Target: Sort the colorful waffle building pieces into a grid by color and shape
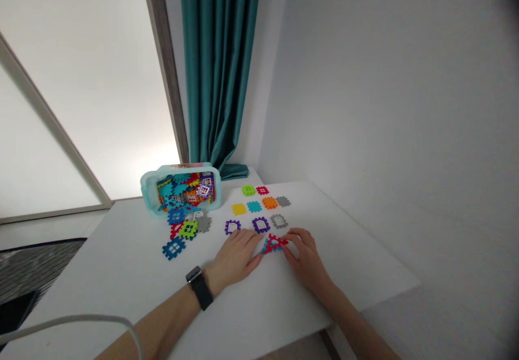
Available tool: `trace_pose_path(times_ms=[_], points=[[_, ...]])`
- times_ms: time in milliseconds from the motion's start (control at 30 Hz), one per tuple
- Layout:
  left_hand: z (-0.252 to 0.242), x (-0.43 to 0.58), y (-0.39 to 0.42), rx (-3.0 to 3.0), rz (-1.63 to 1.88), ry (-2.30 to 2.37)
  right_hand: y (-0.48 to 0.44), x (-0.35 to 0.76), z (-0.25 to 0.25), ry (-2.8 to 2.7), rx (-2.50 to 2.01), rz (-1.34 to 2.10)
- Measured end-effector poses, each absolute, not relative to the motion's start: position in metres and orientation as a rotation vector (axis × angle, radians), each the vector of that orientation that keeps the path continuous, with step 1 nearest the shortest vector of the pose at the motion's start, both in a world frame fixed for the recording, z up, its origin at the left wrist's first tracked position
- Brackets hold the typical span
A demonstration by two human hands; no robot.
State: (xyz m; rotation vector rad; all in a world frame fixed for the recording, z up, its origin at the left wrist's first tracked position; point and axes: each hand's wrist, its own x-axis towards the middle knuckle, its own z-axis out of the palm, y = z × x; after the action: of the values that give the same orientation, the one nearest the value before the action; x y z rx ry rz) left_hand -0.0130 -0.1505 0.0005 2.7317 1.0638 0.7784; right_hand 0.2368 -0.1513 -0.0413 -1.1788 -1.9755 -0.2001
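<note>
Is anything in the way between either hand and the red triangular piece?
Nothing visible is: the right hand has fingertips at the right corner of the red triangular piece, and the left hand is close at its left side.

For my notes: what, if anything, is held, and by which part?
The right hand holds the red triangular piece by its right corner; whether the left hand grips it cannot be told.

You seem to be in a home: a teal curtain (214, 68) hangs beside pale panels (85, 79), and a tub (149, 191) of toys (178, 188) lies on your surface (130, 273).
</note>
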Motion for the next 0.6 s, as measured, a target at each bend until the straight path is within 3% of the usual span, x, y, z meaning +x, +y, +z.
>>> trace_pose_path(times_ms=[233, 600], points=[[-0.01, -0.004, -0.153, 2.734, 0.669, 0.782, -0.148, 0.3, -0.049, -1.983, -1.34, -0.172], [-0.008, -0.004, -0.156, 2.732, 0.554, 0.832, -0.155, 0.294, -0.046, -1.998, -1.524, -0.14]])
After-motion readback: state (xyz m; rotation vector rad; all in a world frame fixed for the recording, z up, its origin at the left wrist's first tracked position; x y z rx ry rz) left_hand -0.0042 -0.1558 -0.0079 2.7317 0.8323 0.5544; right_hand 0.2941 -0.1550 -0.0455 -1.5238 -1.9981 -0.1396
